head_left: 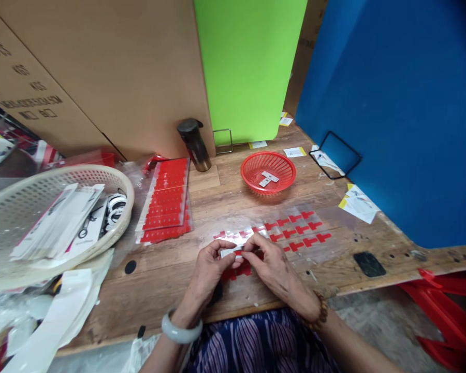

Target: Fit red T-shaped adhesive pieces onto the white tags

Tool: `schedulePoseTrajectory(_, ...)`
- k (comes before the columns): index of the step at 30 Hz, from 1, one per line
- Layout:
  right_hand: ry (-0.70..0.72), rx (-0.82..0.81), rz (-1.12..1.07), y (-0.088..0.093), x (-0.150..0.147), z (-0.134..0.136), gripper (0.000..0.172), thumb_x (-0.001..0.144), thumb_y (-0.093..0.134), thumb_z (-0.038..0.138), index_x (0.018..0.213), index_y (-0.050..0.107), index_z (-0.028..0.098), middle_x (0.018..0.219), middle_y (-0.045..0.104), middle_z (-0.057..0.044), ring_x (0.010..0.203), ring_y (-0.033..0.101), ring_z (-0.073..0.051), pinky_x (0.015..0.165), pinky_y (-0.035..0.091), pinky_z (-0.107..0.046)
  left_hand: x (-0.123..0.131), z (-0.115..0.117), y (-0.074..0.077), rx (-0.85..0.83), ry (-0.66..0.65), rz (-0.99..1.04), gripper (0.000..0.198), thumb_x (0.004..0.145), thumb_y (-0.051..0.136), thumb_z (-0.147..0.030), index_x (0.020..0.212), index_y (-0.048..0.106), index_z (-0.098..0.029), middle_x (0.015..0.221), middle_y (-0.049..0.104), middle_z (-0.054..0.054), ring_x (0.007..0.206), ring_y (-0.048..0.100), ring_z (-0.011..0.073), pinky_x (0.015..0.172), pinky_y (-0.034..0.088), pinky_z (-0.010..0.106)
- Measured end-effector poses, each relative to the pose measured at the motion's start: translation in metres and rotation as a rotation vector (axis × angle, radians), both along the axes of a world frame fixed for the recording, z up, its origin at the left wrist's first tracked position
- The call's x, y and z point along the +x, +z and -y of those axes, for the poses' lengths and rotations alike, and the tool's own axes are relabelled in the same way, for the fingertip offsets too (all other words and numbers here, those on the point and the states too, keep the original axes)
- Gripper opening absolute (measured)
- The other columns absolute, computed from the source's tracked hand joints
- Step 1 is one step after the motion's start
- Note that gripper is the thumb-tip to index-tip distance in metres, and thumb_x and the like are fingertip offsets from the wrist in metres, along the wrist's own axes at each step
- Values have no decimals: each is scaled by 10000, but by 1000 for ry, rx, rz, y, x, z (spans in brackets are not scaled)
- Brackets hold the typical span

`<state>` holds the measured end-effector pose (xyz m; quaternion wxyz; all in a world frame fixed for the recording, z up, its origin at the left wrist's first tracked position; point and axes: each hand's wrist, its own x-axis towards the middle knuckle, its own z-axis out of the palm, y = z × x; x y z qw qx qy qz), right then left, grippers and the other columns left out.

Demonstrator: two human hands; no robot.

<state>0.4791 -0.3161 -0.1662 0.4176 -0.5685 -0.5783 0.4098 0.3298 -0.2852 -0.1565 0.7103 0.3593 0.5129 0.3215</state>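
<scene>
My left hand [208, 268] and my right hand [271, 263] meet over the front of the table. Between their fingertips is a small white strip [227, 253] with a red patch at its right end. Both hands are closed, thumbs and fingers pinching the strip. Under and beyond them lies a clear sheet with rows of red T-shaped stickers [296, 229]. Part of that sheet is covered by my hands. Farther back, a red plastic basket [249, 182] holds two small white pieces [270, 176].
At left stand a cream basket [129, 199] of white cards and rings, and stacked red sticker sheets [166, 194]. A dark bottle [195, 145] leans near cardboard [140, 77]. Green [248, 67] and blue [392, 114] boards rise behind. Cards [359, 203] and a black pad [369, 264] lie right.
</scene>
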Motion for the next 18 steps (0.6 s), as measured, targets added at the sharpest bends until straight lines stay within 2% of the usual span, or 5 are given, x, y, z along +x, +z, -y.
schedulePoseTrajectory(4, -58, -55, 12, 3, -4, 4, 107, 806, 520, 133, 720, 524, 196, 727, 568, 18, 691, 531, -136, 655, 395, -257, -2, -1, -3, 48, -4, -53, 357, 622, 760, -241, 902, 570, -131, 641, 696, 20, 581, 655, 136, 612, 498, 228)
schedulePoseTrajectory(8, -81, -11, 54, 5, -4, 7, 112, 790, 520, 121, 711, 510, 200, 792, 553, -2, 762, 527, -157, 688, 394, -276, -3, -1, -3, 59, -21, -50, 336, 636, 754, -231, 903, 572, -135, 636, 693, 20, 588, 659, 145, 630, 498, 240)
schedulePoseTrajectory(13, -49, -56, -2, 4, -1, 4, 130, 806, 469, 105, 730, 498, 206, 703, 557, 23, 662, 518, -136, 625, 385, -255, -2, 0, 0, 39, -14, -39, 352, 623, 763, -233, 897, 569, -129, 616, 702, 34, 569, 657, 141, 613, 496, 224)
schedulePoseTrajectory(18, -49, -53, 37, 4, -1, 2, 114, 806, 463, 108, 751, 500, 201, 697, 538, 29, 636, 499, -127, 596, 369, -247, -3, 1, 1, -8, -6, 8, 365, 605, 776, -234, 886, 569, -125, 630, 710, 39, 561, 658, 128, 619, 502, 211)
